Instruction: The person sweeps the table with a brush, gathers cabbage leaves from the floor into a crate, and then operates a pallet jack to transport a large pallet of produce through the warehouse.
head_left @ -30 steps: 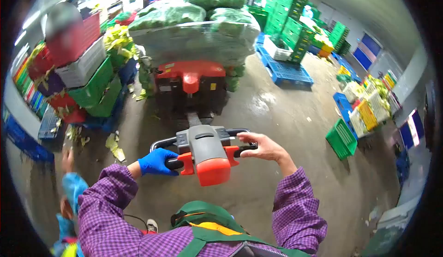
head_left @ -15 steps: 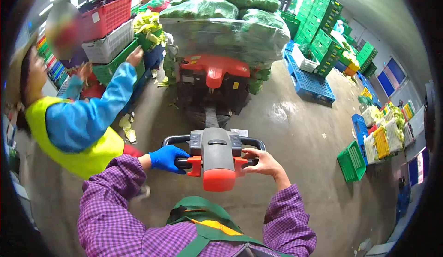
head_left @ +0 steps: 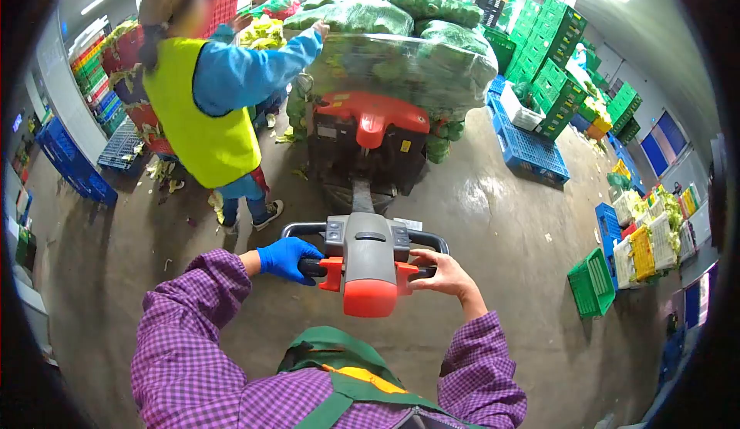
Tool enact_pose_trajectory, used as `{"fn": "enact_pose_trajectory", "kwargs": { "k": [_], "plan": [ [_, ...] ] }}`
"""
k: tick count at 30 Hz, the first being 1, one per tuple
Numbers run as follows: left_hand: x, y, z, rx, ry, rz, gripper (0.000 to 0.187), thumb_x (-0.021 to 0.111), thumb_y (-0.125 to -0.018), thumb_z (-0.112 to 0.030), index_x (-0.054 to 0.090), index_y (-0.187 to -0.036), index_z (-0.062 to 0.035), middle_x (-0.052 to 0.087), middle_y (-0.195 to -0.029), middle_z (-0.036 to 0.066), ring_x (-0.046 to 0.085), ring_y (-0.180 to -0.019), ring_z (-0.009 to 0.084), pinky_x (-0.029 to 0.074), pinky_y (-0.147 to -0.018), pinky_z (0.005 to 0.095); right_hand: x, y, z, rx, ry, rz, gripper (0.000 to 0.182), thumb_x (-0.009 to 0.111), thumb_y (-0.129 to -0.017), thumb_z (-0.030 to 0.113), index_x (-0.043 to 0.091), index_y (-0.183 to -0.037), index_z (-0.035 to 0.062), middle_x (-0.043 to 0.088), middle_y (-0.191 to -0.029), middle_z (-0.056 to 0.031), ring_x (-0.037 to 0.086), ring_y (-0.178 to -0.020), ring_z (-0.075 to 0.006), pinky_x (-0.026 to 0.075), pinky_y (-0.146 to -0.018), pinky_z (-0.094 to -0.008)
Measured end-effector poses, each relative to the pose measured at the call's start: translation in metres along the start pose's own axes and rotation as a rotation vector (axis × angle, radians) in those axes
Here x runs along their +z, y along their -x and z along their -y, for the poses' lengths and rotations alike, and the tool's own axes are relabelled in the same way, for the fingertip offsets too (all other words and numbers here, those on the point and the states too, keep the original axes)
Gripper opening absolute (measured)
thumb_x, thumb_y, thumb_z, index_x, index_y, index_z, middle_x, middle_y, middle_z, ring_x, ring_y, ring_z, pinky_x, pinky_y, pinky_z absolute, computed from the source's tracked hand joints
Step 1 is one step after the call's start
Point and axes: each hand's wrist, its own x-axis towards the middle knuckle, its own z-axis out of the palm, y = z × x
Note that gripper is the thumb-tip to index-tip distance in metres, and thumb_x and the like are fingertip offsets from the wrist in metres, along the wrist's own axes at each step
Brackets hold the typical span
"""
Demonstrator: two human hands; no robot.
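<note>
In front of me is the grey and red control handle of a pallet truck. My left hand, in a blue glove, wraps around the handle's left grip. Bare, my right hand holds the right grip, with the thumb toward the red part in the middle. Beyond the handle, the truck's red and black body stands before a tall load of green vegetables in bags, bound in clear film. The truck's forks are hidden under the load.
A co-worker in a yellow vest stands left of the truck, one hand by the load. To the right are a blue pallet, stacked green crates and a tilted green basket. Leaf scraps lie on the floor at left.
The co-worker has moved forward from close on my left to beside the load, an arm now stretched toward it. My hands stay on the grips; the view has shifted slightly.
</note>
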Motion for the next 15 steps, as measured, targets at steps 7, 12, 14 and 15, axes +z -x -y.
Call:
{"fn": "enact_pose_trajectory", "kwargs": {
  "k": [7, 12, 14, 15],
  "plan": [
    [-0.002, 0.0, -0.002, 0.042, -0.026, -0.018, 0.052, 0.079, -0.064, -0.03, 0.063, -0.107, -0.0065, 0.066, -0.096, 0.013, 0.064, -0.087, 0.0247, 0.049, -0.08, 0.0337, -0.001, 0.0, 0.003, -0.01, -0.004, -0.007, 0.079, 0.083, -0.058, 0.036, 0.054, -0.125, 0.0075, 0.066, -0.105, -0.0069, 0.061, -0.101, -0.0208, 0.046, -0.093, -0.0331],
    [-0.003, -0.002, 0.002, 0.017, -0.019, 0.025, 0.056, 0.08, -0.064, -0.034, 0.063, -0.11, -0.0073, 0.065, -0.1, 0.013, 0.063, -0.092, 0.0261, 0.048, -0.083, 0.0342, 0.0, -0.002, 0.0, -0.022, -0.033, -0.006, 0.077, 0.082, -0.059, 0.03, 0.053, -0.125, 0.0044, 0.066, -0.105, -0.0087, 0.061, -0.1, -0.0198, 0.045, -0.093, -0.0327],
    [-0.002, -0.001, 0.007, 0.035, -0.001, 0.025, 0.055, 0.08, -0.064, -0.033, 0.063, -0.11, -0.0069, 0.065, -0.1, 0.013, 0.063, -0.092, 0.0256, 0.048, -0.083, 0.034, 0.0, -0.002, -0.001, -0.037, -0.054, 0.016, 0.075, 0.081, -0.06, 0.024, 0.051, -0.125, 0.0015, 0.065, -0.105, -0.0105, 0.06, -0.099, -0.0189, 0.045, -0.092, -0.0325],
    [0.0, -0.003, 0.01, 0.052, 0.02, 0.019, 0.055, 0.081, -0.064, -0.032, 0.063, -0.109, -0.0065, 0.065, -0.1, 0.013, 0.063, -0.092, 0.0251, 0.049, -0.083, 0.0337, -0.001, -0.001, -0.001, -0.045, -0.058, 0.027, 0.074, 0.081, -0.061, 0.026, 0.052, -0.125, 0.003, 0.065, -0.105, -0.0108, 0.06, -0.099, -0.0194, 0.045, -0.092, -0.0327]
  ]
}}
